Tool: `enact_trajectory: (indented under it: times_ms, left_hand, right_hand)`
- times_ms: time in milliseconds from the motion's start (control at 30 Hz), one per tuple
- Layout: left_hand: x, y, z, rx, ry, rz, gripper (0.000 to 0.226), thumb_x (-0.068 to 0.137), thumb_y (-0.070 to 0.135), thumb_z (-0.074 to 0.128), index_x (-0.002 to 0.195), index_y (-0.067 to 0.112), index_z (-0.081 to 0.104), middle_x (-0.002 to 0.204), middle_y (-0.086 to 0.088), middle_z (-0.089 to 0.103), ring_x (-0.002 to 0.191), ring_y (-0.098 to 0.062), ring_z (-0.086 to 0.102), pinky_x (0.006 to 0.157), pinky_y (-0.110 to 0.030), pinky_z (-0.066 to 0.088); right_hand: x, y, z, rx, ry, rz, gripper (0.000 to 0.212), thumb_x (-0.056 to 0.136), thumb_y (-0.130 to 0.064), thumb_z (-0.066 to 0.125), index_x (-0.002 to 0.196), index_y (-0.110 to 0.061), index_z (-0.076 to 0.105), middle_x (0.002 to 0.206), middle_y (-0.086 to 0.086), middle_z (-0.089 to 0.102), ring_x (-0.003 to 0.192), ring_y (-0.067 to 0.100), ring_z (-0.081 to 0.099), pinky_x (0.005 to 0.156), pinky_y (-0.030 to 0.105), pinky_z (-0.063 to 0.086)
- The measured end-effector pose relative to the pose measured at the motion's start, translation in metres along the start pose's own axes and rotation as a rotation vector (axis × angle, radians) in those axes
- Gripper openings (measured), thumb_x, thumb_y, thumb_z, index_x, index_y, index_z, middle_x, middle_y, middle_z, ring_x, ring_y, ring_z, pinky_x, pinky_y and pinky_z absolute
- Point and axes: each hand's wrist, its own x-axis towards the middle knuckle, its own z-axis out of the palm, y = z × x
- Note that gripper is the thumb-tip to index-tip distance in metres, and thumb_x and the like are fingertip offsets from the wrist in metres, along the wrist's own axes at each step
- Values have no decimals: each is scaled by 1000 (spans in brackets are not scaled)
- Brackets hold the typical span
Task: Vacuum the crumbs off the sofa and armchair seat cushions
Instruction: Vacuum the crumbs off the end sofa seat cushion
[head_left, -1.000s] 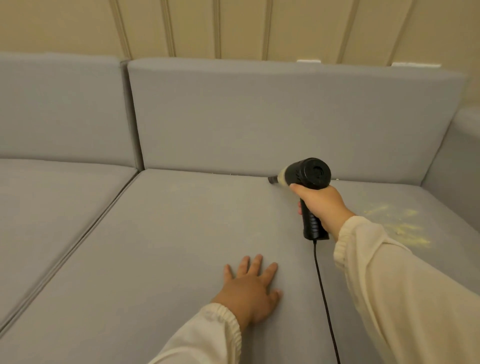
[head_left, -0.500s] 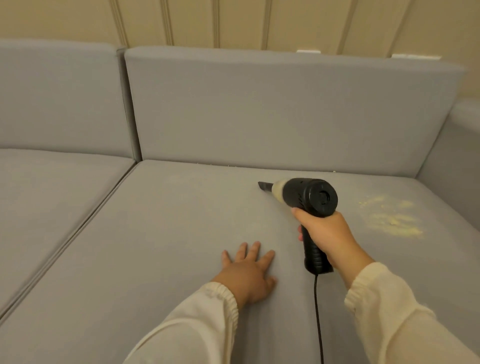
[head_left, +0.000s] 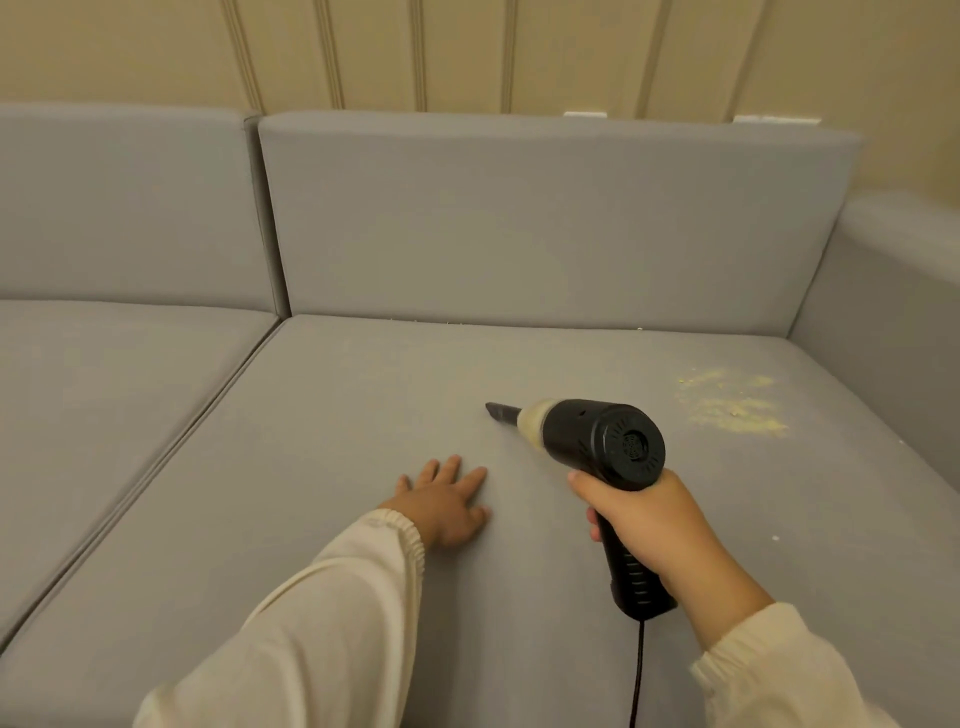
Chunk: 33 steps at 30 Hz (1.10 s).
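right hand (head_left: 657, 525) grasps handheld vacuum (head_left: 592, 444) by its handle | left hand (head_left: 447, 501) released, flat on seat cushion (head_left: 322, 467) | crumbs (head_left: 732, 400) far right of nozzle

Grey sofa seat cushion (head_left: 322, 519) with yellow crumbs (head_left: 730, 402), flat left hand (head_left: 447, 501)

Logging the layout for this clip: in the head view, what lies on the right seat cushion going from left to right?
Left hand pressed flat, vacuum nozzle, handheld vacuum gripped by the right hand, yellow crumb patch.
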Motion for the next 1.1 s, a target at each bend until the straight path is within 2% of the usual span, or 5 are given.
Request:
enact_trajectory:
  times_ms: [167,333,500,667,1100]
  left_hand:
    - [-9,-1,-3,-16,-16,-36,70,104,64,29,164,45,0,174,4,-11,160,-27,-9,125,-63,1]
    - [-16,-7,-2,-3,-9,-41,70,104,63,30,164,44,0,174,3,-11,160,-27,-9,125,-62,2]
    - [-20,-30,-2,-17,6,-60,69,105,62,30,164,43,2,174,2,-9,160,-28,-8,126,-59,3]
    - [-22,-62,0,-17,30,-122,68,104,65,28,163,47,-1,174,5,-13,160,-28,-11,124,-64,1]
    - [-16,-112,1,-55,53,-176,71,102,71,26,163,49,-3,173,6,-17,159,-27,-15,122,-67,-6]
  right_hand:
    - [-14,-2,-5,-88,-89,-27,30,87,-33,80,87,-4,76,75,13,77,63,17,71,72,39,61]
    - [-14,-4,-4,-249,-180,-114,29,89,-38,80,73,-15,70,62,1,72,51,3,63,54,15,47]
    - [8,-12,4,-233,-108,-135,28,87,-40,83,75,-17,73,66,5,75,54,6,66,60,25,49]
    - [34,-5,26,-131,60,-128,30,85,-38,85,83,-11,73,69,12,75,69,29,71,63,32,52]
    - [95,-49,110,-89,-69,-165,34,85,-38,84,82,-6,75,72,15,77,62,22,69,70,34,57]
